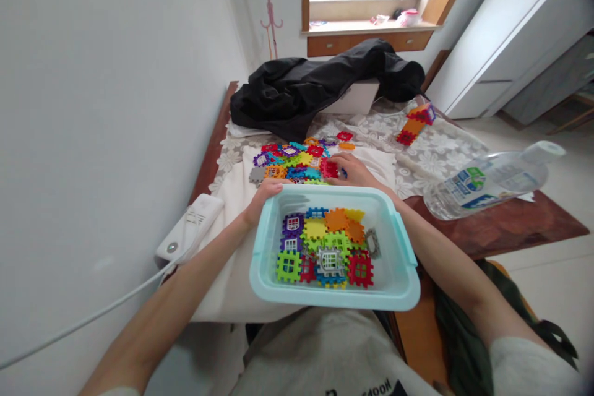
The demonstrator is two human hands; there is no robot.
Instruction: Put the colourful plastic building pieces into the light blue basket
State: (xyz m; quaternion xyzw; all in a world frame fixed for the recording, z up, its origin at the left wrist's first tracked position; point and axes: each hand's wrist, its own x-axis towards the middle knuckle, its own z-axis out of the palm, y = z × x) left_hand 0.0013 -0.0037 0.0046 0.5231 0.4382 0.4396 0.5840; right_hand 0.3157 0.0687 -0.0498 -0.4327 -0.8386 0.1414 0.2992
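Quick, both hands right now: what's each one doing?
Left hand: closed on the far rim of the light blue bin.
Right hand: on the loose block pile, fingers at a red piece; grip cannot be told.

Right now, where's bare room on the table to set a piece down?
Bare white cloth just right of the right hand, and lace cloth between block tower and bottle. Crowded: the block pile by the left hand, and the bin.

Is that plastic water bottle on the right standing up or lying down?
Lying down. The water bottle rests on its side on the wooden table, its capped end pointing right, away from the light blue bin.
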